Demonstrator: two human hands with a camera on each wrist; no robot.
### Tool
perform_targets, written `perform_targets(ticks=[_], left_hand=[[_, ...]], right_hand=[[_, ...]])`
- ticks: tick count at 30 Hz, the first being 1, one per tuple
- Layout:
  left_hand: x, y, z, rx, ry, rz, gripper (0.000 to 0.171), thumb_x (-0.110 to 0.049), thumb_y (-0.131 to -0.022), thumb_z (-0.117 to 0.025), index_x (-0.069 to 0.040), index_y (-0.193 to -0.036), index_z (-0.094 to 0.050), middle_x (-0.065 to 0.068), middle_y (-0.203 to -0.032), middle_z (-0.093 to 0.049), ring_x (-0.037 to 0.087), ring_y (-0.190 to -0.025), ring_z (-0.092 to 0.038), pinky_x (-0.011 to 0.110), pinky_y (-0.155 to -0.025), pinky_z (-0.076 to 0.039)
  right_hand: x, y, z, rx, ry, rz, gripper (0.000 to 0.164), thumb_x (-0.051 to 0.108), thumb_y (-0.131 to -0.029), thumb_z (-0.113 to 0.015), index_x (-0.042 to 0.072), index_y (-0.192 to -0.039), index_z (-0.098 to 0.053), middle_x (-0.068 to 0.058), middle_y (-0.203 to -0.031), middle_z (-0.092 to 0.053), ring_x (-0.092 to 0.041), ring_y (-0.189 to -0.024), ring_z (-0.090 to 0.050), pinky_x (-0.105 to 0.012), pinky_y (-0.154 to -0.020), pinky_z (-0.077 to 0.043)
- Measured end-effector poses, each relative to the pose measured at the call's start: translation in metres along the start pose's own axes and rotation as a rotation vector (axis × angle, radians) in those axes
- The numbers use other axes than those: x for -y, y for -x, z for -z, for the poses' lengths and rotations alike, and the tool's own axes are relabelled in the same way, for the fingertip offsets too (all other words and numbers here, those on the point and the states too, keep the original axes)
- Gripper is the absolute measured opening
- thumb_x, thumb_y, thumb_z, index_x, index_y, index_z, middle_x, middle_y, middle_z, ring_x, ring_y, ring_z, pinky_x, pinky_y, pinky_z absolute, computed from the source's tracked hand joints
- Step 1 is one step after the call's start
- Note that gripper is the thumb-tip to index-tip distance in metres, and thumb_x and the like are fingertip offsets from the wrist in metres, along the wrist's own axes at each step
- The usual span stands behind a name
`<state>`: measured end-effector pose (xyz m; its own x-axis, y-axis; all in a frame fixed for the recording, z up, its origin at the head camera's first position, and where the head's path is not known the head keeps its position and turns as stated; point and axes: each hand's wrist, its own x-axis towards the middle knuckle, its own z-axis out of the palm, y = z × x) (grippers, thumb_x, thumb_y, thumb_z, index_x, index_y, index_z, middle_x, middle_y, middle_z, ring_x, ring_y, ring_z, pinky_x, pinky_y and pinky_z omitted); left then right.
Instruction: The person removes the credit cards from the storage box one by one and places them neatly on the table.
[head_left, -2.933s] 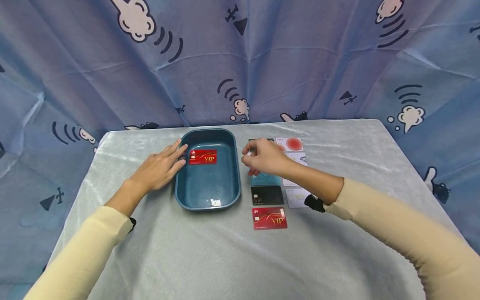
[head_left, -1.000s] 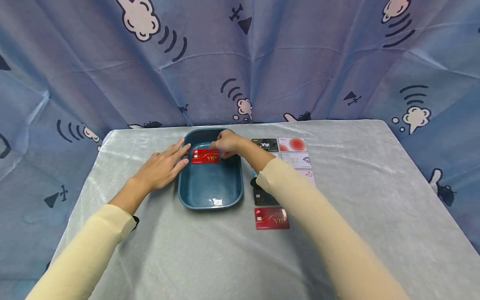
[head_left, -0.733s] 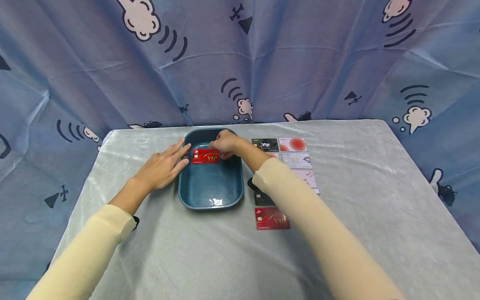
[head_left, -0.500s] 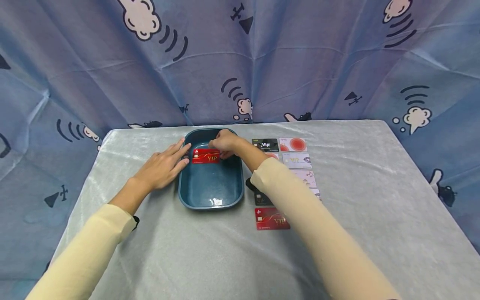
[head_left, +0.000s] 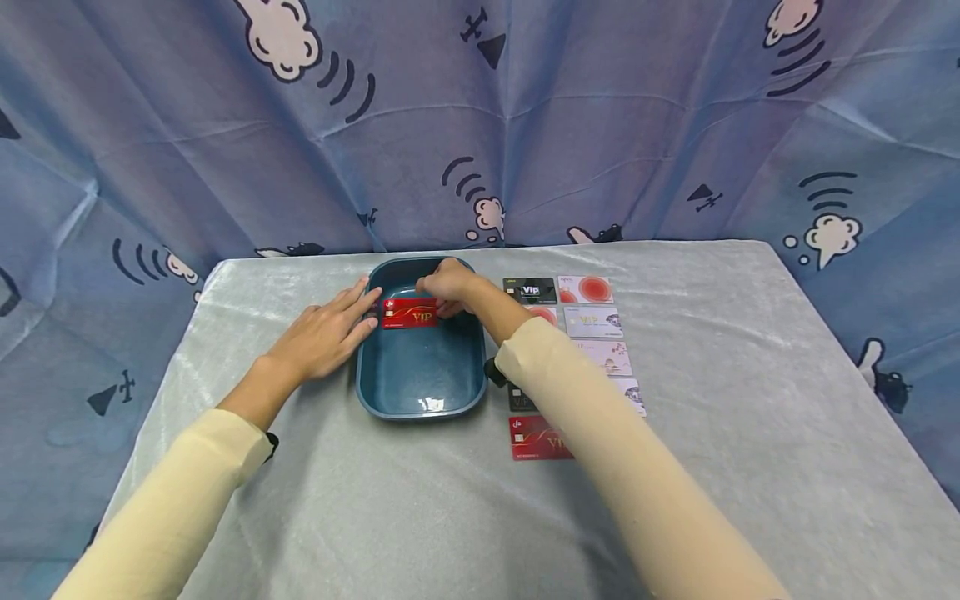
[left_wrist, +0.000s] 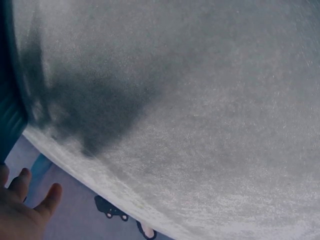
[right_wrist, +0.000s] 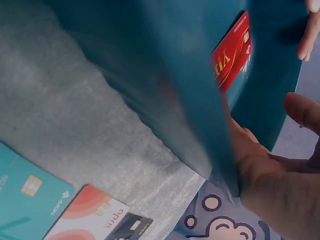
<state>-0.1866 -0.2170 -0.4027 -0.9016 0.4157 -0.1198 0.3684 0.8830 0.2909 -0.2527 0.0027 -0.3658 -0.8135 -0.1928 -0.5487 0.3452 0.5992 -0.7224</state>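
A blue rectangular tray (head_left: 422, 375) stands left of the table's middle, with a red VIP card (head_left: 409, 313) lying inside. My right hand (head_left: 450, 282) reaches over the tray's right wall. Its thumb is right at the card's right end, while another finger extends apart from the card in the right wrist view; the tray wall hides part of the hand there. My left hand (head_left: 322, 333) lies palm down with spread fingers, fingertips at the tray's left rim. In the left wrist view only part of the left hand (left_wrist: 25, 205) shows.
Right of the tray, several cards lie in two columns, including a black Vip card (head_left: 530, 290), a white card with red circles (head_left: 586, 289) and a red card (head_left: 536, 438). My right sleeve covers some. A patterned curtain (head_left: 637, 125) hangs behind the table.
My right hand has gone from above the cards into the tray. Over the last half second the red card inside has shifted slightly left. My left hand keeps its place.
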Motion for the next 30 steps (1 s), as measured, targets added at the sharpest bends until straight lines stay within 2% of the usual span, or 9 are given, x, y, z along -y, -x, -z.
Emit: perform_targets(ticks=[11, 30], left_hand=[[0.0008, 0.0005, -0.0003, -0.008, 0.002, -0.006, 0.058, -0.040, -0.107, -0.038, -0.016, -0.159, -0.026, 0.008, -0.166, -0.012, 0.035, -0.149, -0.023, 0.069, -0.108, -0.027], [0.0012, -0.0006, -0.0011, -0.004, -0.004, -0.007, 0.058, -0.040, -0.108, -0.038, -0.017, -0.160, -0.025, 0.008, -0.167, -0.012, 0.034, -0.149, -0.022, 0.067, -0.108, -0.028]], right_hand=[[0.0006, -0.0017, 0.0018, 0.033, -0.044, -0.030, 0.049, 0.025, -0.099, -0.060, -0.003, -0.137, -0.045, -0.027, -0.123, -0.059, -0.038, -0.109, -0.065, -0.044, -0.093, -0.054], [0.0027, -0.0002, 0.0044, 0.061, -0.112, -0.084, 0.057, 0.026, -0.099, -0.060, -0.001, -0.144, -0.037, -0.027, -0.128, -0.056, -0.040, -0.117, -0.060, -0.050, -0.090, -0.054]])
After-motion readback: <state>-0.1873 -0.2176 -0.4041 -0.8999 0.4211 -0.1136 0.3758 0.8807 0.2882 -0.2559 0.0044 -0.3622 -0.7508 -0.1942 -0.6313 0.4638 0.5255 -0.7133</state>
